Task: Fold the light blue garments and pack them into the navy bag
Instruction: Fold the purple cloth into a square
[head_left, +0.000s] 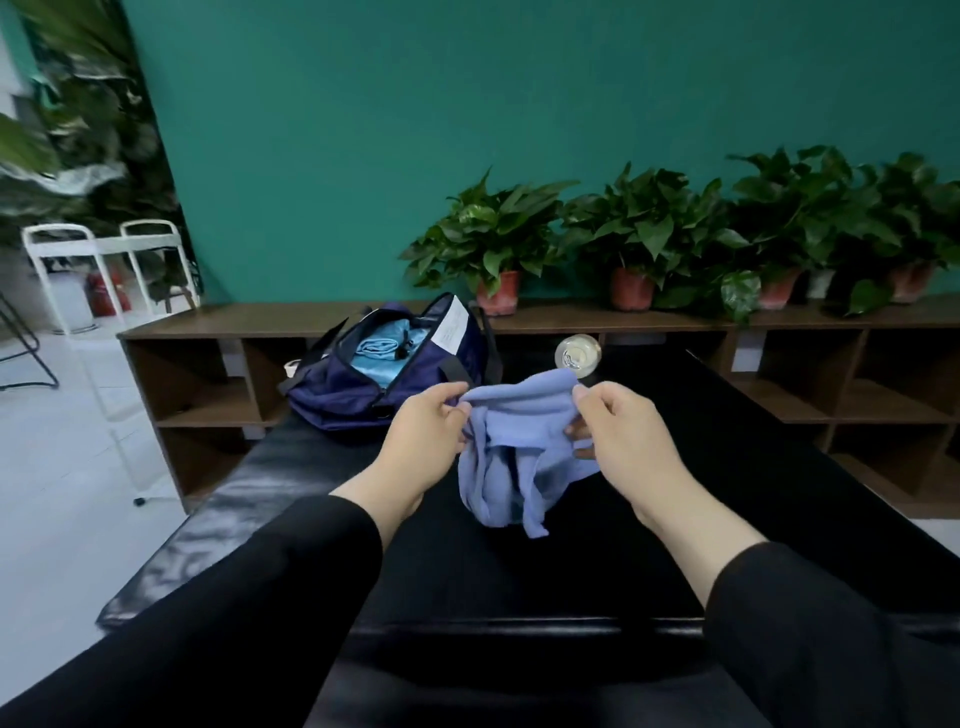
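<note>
A light blue garment (519, 447) hangs crumpled above the black table (727, 467). My left hand (428, 431) pinches its upper left edge and my right hand (623, 431) pinches its upper right edge, holding it stretched between them. The navy bag (363, 395) stands open at the table's far left, just beyond my left hand. Inside the bag lies another light blue folded garment (382, 351).
A clear glass jar (577, 354) sits at the table's far edge behind the garment. A low brown shelf (234, 364) with potted plants (496, 244) runs along the green wall. A white metal rack (104, 270) stands on the floor at left.
</note>
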